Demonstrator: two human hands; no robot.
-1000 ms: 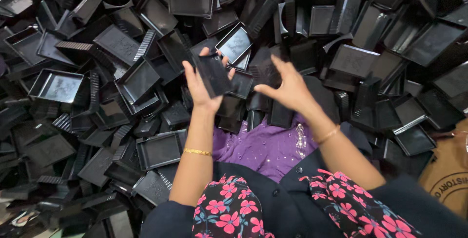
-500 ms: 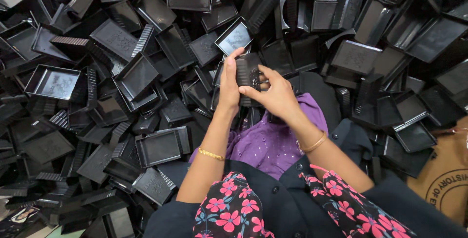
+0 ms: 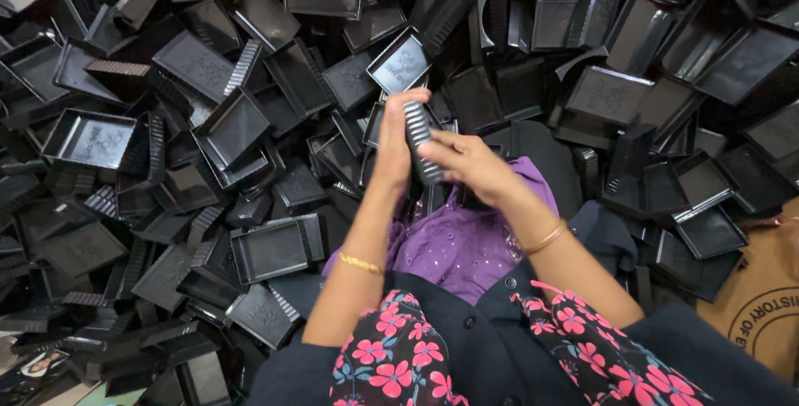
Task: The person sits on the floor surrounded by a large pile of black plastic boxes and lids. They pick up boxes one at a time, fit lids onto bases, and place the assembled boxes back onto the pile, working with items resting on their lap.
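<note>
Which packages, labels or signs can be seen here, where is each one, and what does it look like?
Cardboard box: lower right edge, beside the heap of black trays; brown, with part of a round black printed stamp on its side.
Small printed card: lower left corner, lying flat under the trays; pale, too small to make out.
No screens or signs are visible.

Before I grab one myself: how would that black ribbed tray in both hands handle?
The black ribbed tray probably stays stiff: it keeps its shape edge-on between the left hand and right hand. Likely light, since thin walls show on trays in the pile. The glossy plastic may slip, though the ribs should help.
</note>
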